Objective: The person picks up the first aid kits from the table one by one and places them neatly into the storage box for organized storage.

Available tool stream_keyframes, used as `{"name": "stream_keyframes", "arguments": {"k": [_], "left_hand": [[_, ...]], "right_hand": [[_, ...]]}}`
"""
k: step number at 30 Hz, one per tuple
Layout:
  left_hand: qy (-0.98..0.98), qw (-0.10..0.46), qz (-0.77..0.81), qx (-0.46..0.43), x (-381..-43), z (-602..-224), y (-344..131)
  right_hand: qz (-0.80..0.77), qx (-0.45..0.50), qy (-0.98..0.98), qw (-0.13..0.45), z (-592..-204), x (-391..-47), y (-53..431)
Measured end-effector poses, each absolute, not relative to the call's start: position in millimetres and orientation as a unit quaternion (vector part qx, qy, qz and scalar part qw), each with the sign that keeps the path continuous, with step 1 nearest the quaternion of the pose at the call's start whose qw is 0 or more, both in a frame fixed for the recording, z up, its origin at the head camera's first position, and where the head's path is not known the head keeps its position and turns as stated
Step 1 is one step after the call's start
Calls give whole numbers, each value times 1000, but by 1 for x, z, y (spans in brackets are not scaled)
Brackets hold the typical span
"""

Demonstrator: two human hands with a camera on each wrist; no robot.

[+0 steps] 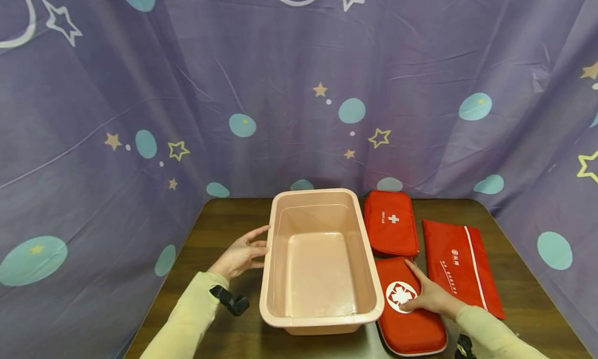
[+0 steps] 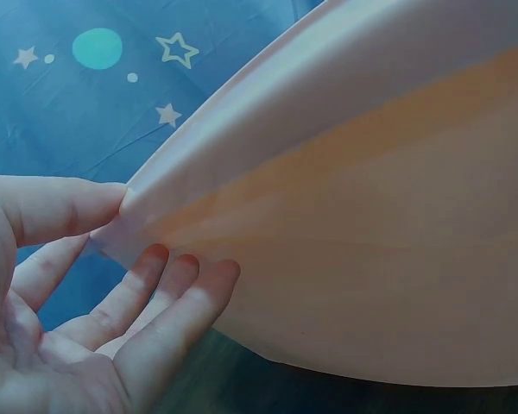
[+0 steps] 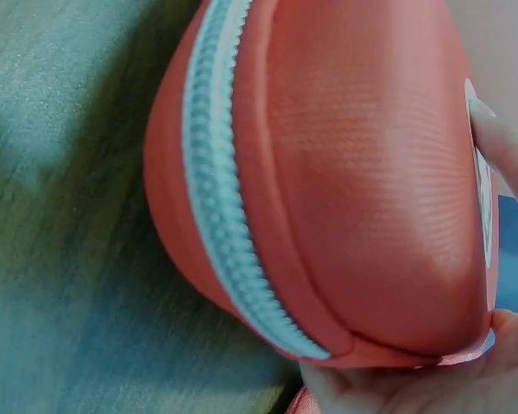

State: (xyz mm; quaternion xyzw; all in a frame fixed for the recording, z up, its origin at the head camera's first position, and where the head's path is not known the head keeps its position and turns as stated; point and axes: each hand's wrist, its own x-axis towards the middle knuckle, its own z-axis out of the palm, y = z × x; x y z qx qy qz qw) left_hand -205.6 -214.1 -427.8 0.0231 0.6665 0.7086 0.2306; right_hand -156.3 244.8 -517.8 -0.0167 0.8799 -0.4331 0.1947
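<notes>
A pink plastic basin [image 1: 321, 322] stands on the table, hollow side up, with nothing inside it. My left hand [image 1: 243, 254] is at its left side, fingers spread, the fingertips against the rim and outer wall; the left wrist view shows this contact with the basin [image 2: 371, 259]. My right hand [image 1: 432, 295] grips a red first-aid case [image 1: 411, 333] with a white cross emblem, thumb on the emblem and fingers along the right edge. Up close in the right wrist view, the case [image 3: 371, 172] has a pale zip round its side.
Behind the gripped case lies a red first-aid pouch [image 1: 391, 229], close against the basin's right side. A flat red pouch [image 1: 460, 265] with a white stripe lies at the far right. The wooden table [image 1: 224, 219] is backed by a patterned purple curtain [image 1: 289, 89].
</notes>
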Motion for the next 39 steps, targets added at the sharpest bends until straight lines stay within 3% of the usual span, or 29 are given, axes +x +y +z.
{"name": "stream_keyframes", "arguments": {"k": [18,39], "left_hand": [[665,232,710,26,-207,-429,-215],[646,235,726,31,-208,-432,-214]], "right_hand": [[-630,-63,682,366,-530,-165,286],[-695,-122,590,394,-547,-171,309]]}}
